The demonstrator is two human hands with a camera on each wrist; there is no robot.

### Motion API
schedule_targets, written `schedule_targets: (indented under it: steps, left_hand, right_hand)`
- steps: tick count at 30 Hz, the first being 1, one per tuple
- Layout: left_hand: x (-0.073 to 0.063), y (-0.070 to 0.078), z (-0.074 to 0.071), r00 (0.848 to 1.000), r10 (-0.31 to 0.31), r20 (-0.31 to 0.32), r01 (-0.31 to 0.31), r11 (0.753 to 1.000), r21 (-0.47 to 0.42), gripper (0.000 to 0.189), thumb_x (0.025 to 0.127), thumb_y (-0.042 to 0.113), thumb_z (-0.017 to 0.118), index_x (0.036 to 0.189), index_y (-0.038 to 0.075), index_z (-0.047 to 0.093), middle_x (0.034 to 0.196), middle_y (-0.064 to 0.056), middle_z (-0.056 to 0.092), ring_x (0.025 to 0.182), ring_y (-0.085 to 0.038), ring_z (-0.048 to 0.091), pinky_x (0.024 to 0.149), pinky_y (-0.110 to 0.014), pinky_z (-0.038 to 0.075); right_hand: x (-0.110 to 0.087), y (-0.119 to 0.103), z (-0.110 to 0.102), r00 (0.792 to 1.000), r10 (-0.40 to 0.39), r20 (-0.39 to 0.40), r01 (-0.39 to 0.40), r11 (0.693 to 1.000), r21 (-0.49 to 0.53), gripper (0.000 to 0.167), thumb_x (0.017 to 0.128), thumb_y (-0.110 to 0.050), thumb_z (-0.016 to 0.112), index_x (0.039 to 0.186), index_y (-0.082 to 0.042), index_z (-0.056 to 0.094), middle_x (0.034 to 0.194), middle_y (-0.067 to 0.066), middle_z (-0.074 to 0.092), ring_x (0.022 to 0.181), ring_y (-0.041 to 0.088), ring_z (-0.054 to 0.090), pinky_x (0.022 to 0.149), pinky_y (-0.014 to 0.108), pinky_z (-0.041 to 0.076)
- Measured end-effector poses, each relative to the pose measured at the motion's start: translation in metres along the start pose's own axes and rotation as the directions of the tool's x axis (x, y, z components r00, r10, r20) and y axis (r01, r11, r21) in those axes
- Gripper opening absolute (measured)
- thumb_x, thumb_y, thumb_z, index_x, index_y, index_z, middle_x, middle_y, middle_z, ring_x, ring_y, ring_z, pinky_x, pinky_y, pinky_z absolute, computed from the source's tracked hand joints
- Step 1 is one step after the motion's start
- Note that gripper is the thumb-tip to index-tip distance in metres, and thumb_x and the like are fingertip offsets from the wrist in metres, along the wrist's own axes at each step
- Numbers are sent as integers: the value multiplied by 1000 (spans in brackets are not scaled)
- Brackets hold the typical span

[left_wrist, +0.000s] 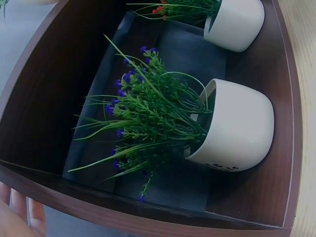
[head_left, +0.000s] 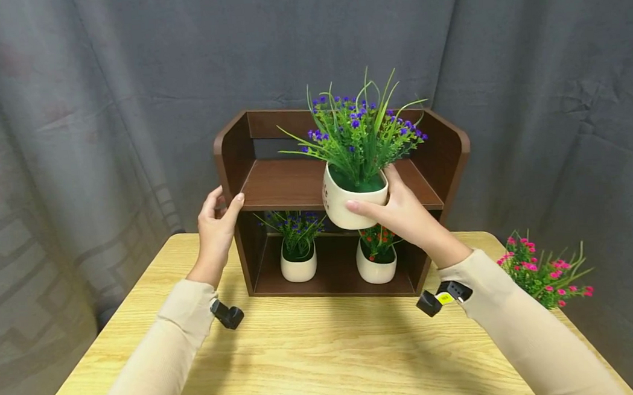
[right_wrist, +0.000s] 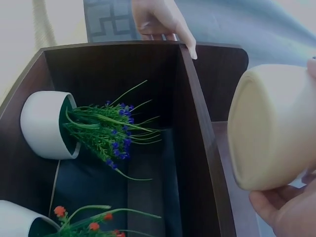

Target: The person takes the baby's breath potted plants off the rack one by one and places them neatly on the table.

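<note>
My right hand (head_left: 407,216) grips a cream pot (head_left: 352,204) of artificial purple flowers and long green blades, thumb across its front. The pot is upright, in front of the upper board of a dark brown two-tier shelf (head_left: 285,184). Seen from the right wrist, the underside of this held pot (right_wrist: 252,133) shows beside the upper board. My left hand (head_left: 216,231) holds the shelf's left side panel, thumb at the front edge and fingers on the outer side. On the lower tier stand a purple-flowered pot (head_left: 299,268) and a red-flowered pot (head_left: 376,270).
The shelf stands on a light wooden table (head_left: 315,354). Beyond my right forearm, a plant with pink flowers (head_left: 550,277) shows near the table's right edge, its base hidden by the sleeve. A grey curtain (head_left: 339,39) hangs behind the shelf.
</note>
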State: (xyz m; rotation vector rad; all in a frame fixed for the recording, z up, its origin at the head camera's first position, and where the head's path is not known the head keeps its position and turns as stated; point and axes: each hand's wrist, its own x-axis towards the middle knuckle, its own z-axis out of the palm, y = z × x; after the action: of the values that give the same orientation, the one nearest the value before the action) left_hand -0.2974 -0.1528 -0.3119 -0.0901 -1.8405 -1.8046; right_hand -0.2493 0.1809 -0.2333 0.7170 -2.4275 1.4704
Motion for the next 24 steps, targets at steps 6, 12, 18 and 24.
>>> schedule_targets:
  steps: [6,12,18,24]
  left_hand:
    - [1,-6,2,999,29,-18,-29,1000,-4,47,94,30,72,135,12,61,110,2,57,95,-13,48,82,-26,41]
    - [2,-7,3,999,48,-23,-49,999,-18,45,93,28,73,133,11,62,108,2,59,93,-13,49,80,-25,41]
    - [2,-8,1,998,59,-20,-59,998,-6,46,94,30,72,134,11,62,110,2,58,95,-13,49,82,-26,41]
    - [3,-7,0,998,57,-19,-57,998,5,47,93,32,72,135,13,62,111,2,58,95,-13,49,82,-27,40]
  right_hand:
    - [-13,6,-6,1000,-12,2,12,998,-59,95,87,-39,77,158,-35,14,149,2,41,130,20,47,104,48,39]
    - [-28,11,-13,998,-56,10,57,991,-121,93,89,-35,76,159,-35,16,152,3,36,132,23,44,106,52,36]
    - [-40,16,-19,998,-65,-10,63,987,-145,88,88,-30,77,158,-25,24,148,6,40,129,25,46,105,53,36]
    - [-51,22,-23,999,-45,-10,42,985,-165,84,88,-27,77,156,-16,29,145,10,40,129,28,45,104,54,37]
